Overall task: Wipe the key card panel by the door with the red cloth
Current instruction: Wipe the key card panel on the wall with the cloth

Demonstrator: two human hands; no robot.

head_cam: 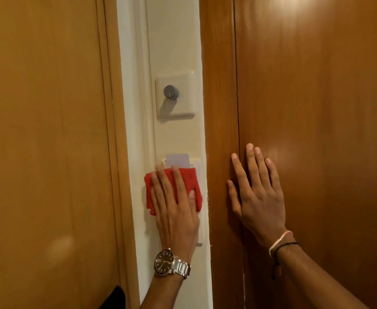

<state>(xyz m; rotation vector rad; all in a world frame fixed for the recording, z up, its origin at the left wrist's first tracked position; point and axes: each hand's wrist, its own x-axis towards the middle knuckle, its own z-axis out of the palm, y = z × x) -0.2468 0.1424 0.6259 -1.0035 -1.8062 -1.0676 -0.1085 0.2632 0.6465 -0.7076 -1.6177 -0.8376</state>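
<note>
My left hand lies flat on a folded red cloth and presses it against the key card panel on the cream wall strip. The cloth and hand hide most of the panel. A white key card sticks up out of the panel's top slot, just above the cloth. My right hand rests flat, fingers spread, on the brown wooden panel to the right and holds nothing.
A cream switch plate with a dark round knob sits on the wall strip above the panel. Wooden doors or frames flank the strip: a lighter one at left, a darker one at right. A dark handle shows at bottom left.
</note>
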